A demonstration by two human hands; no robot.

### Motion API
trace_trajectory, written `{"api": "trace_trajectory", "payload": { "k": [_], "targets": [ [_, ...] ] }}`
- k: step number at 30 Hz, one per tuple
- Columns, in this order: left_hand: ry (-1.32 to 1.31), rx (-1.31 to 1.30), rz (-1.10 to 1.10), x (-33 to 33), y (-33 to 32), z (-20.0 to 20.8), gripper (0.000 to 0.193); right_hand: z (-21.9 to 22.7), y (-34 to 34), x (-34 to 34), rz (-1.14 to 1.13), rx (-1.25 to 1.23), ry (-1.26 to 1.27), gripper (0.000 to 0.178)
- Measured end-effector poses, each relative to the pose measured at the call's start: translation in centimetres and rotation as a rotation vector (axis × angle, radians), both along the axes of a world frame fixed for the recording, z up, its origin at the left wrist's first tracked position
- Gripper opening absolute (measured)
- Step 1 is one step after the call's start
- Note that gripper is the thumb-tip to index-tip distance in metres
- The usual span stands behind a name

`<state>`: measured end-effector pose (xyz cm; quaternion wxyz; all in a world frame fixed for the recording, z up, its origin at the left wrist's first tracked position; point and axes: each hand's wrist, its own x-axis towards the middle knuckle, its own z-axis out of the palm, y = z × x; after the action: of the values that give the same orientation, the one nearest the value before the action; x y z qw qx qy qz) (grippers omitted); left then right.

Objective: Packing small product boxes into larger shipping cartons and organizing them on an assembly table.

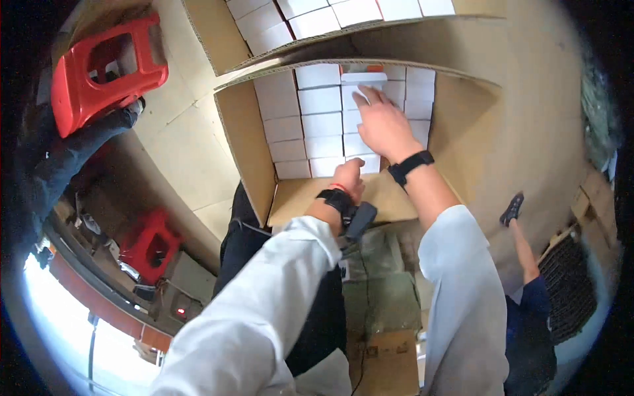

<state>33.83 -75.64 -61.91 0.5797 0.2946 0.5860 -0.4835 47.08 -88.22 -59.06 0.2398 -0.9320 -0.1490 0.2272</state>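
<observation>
A large open cardboard carton (239, 135) holds rows of small white boxes (321, 125) packed side by side. My right hand (384, 129), a black band on its wrist, reaches over the boxes on the right of the stack. Its fingers are stretched out and apart, with the tips at a white box near the far end. Beside the near edge of the stack is my left hand (347, 177), fingers curled in against the lowest row. Whether it grips anything is hidden. It wears a red cord and a black strap with a dark block attached.
Another carton of white boxes (317, 25) stands beyond. Red plastic stools (109, 74) (150, 245) are at the left, the upper one beside a person's dark sleeve or leg (72, 152). At the right, a person in dark clothing (531, 323) is near a dark crate (571, 284).
</observation>
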Motion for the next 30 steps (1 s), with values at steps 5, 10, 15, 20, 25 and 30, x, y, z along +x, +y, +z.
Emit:
{"api": "trace_trajectory", "payload": {
  "k": [5,10,15,20,25,30],
  "targets": [
    [0.216,0.162,0.096,-1.2,-4.1,-3.5,0.086,-5.1,-0.7,1.5,0.178,-0.098,-0.371,0.042],
    [0.2,0.432,0.006,-2.6,-5.0,-3.6,0.047,-4.9,-1.5,1.0,0.05,-0.111,-0.477,0.054],
    [-0.838,0.939,-0.167,3.1,-4.1,-0.6,0.041,-5.3,-4.5,0.2,-0.312,-0.035,-0.119,0.053],
    [-1.317,0.716,-0.638,12.6,0.9,-2.0,0.048,-7.6,-1.0,0.5,-0.536,0.219,-0.041,0.047],
    [-1.23,0.76,-1.133,16.3,0.5,-2.5,0.046,-7.9,-0.3,1.2,-0.413,-0.112,-0.425,0.045],
    [-1.078,0.707,-0.97,15.0,0.0,-3.0,0.044,-8.1,-0.7,0.4,-0.11,-0.127,-0.417,0.036]
  ]
}}
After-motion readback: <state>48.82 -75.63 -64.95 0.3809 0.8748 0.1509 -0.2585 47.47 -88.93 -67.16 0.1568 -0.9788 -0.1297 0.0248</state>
